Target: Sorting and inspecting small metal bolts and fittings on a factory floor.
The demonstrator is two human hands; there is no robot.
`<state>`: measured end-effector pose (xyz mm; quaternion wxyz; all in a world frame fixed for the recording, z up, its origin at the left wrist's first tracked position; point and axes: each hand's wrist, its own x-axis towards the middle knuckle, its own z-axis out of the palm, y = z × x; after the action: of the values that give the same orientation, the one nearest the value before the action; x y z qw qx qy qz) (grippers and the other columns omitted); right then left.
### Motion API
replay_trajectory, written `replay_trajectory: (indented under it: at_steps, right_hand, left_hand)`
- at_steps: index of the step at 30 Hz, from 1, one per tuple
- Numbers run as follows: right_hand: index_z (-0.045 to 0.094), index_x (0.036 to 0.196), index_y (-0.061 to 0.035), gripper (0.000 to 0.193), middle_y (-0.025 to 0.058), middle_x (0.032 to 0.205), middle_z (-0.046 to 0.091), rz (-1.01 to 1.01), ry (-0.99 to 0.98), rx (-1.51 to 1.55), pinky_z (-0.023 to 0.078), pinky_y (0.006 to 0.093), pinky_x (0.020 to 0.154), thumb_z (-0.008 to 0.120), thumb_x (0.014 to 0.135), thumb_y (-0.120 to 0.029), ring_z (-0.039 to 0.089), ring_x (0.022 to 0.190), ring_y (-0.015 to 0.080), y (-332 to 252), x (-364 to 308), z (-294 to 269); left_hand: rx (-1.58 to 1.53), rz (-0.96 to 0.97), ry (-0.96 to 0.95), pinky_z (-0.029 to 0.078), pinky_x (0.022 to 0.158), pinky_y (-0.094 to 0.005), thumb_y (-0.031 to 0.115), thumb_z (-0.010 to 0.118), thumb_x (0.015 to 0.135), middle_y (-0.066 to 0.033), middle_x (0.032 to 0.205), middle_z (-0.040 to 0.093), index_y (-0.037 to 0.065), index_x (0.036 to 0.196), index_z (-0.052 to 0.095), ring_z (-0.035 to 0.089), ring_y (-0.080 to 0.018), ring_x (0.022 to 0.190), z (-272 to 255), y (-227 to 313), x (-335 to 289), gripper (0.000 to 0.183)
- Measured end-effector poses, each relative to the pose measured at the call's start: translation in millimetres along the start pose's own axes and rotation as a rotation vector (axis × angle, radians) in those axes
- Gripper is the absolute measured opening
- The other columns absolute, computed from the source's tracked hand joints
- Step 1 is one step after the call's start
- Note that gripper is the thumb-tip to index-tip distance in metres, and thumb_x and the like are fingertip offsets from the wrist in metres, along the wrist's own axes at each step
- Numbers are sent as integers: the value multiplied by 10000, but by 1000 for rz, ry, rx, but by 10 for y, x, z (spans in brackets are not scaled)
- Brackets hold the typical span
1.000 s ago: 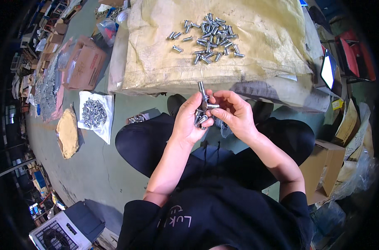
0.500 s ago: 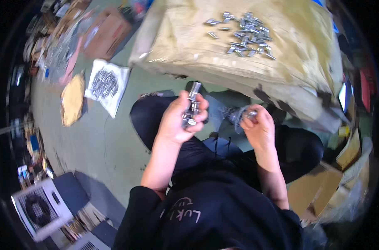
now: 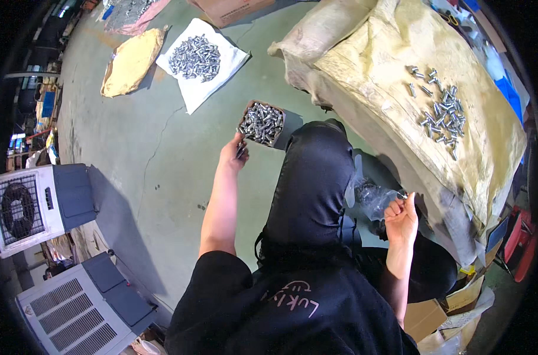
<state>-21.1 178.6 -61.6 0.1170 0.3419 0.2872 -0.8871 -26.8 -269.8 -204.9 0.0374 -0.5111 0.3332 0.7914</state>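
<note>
My left hand (image 3: 231, 154) reaches out to the near left corner of a small cardboard box (image 3: 265, 144) on the floor. Its fingers curl round shiny metal fittings, mostly hidden by the hand. Short, bolt-like metal fittings (image 3: 262, 123) fill that box. On the right, beside the cloth-covered stack, my right hand (image 3: 401, 219) is closed in a pinch on a clear plastic bag (image 3: 375, 198). A small shiny bit shows at its fingertips. More loose metal fittings (image 3: 446, 118) lie scattered on the yellowish cover (image 3: 387, 77) of the stack.
A white sack (image 3: 189, 92) with a heap of similar fittings lies on the floor ahead, next to a flat yellow bundle (image 3: 133, 62). Two grey-white fan units (image 3: 80, 302) stand at the left. Cardboard (image 3: 424, 319) lies at the lower right.
The view has turned leftward, bringing the box of fittings into sight. My left hand has moved from before my lap out to the box. My right hand keeps the plastic bag.
</note>
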Motion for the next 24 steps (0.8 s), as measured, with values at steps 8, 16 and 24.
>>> replay_trajectory:
  at_steps: [8,16,24]
  right_hand:
    - [504,1014,30,267,33,706,446,-70,-61,-117,316,239,545,559,816,-141,369,618,122,155,-70,174]
    - [600,940,16,171,65,730,586,-135,-201,-168,410,257,554,598,778,-39,515,599,139,300,-147,452]
    - [593,948,10,209,27,710,581,-418,-171,-379,430,205,568,632,743,-8,527,607,80,183,-356,359]
  left_hand:
    - [-135,52,-19,274,361,-218,287,566,827,12,596,468,107,852,553,401,-93,459,-60,-1,322,182]
    - [-215,125,-506,279,332,-175,208,453,871,-81,785,490,35,1048,484,414,-126,575,343,525,-1521,249]
    - [111,-194,-852,344,394,-205,140,451,842,-97,793,528,-9,1130,448,465,-150,623,1616,-457,-2548,325]
